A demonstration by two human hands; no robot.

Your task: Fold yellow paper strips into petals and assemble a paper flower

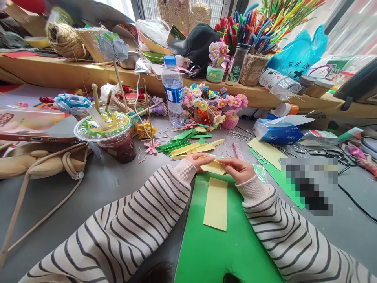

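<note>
Between my two hands is a small piece of pale yellow paper [214, 167], held just above the far end of a green sheet [200, 243]. The fingers of my left hand [200, 160] pinch its left side. My right hand [238, 169] grips its right edge between thumb and fingers. A flat yellow paper strip [216, 204] lies on the green sheet, nearer to me. Just beyond my hands rest several folded yellow paper strips [196, 148] and several folded green paper strips [179, 141].
A lidded drink cup [118, 145] stands on the left, a water bottle [173, 94] at the back. Small scissors [260, 156] lie right of my hands, near a blue tissue pack [277, 130]. Crocheted flowers [203, 102] and a cluttered ledge [141, 74] line the back.
</note>
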